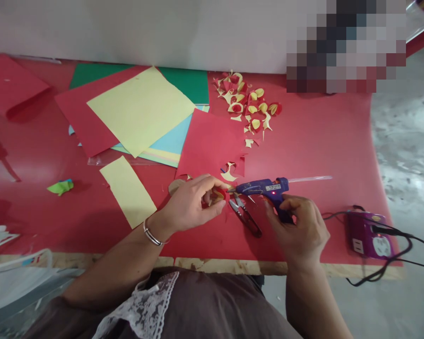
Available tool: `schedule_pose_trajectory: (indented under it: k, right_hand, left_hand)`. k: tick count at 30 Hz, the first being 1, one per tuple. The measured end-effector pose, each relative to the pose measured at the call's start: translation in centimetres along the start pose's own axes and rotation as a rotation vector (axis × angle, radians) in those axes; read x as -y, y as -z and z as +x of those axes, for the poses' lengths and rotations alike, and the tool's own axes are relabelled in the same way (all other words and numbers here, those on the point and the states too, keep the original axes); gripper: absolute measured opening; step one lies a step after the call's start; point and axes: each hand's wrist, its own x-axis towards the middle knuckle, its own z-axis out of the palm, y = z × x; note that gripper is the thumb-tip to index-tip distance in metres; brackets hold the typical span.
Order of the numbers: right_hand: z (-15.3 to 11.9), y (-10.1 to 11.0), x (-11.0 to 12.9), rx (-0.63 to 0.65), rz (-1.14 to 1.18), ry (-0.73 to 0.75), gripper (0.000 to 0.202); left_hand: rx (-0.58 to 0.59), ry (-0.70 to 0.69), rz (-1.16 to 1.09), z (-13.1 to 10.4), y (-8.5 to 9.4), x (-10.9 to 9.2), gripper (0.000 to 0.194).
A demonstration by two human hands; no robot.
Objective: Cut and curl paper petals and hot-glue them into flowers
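Observation:
My right hand point(300, 226) is wrapped round the handle of a blue hot glue gun point(263, 187), whose small red light is lit. A clear glue stick point(311, 179) juts from its back end. The nozzle points left and meets, or nearly meets, a small red and yellow paper flower point(217, 195) pinched in my left hand point(198, 200). My fingers partly hide the flower. Just below the nozzle, a pair of thread snips point(245, 218) lies on the red tabletop.
Red and yellow paper flowers and scraps point(256, 108) lie at the back. Left of them are a yellow sheet point(141, 110), a red sheet point(212, 136) and a yellow strip point(129, 192). A purple power box point(365, 235) with black cables stands right. A green paper piece point(61, 187) lies left.

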Motion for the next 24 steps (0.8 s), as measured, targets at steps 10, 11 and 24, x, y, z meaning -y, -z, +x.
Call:
schedule_pose_trajectory:
  k: [10,11,24]
  right_hand:
    - [0.35,0.02,0.23,-0.005,0.034,0.011,0.028]
    - [0.36,0.03,0.21,-0.003,0.037,0.011,0.028]
    - [0.28,0.11,0.19,0.001,0.039,0.02,0.028]
  left_hand:
    - [0.013,0.022,0.034,-0.13,0.01,0.08,0.018]
    - [0.014,0.025,0.042,-0.15,0.01,0.08,0.019]
    - [0.019,0.023,0.026,-0.13,-0.01,0.19,0.019]
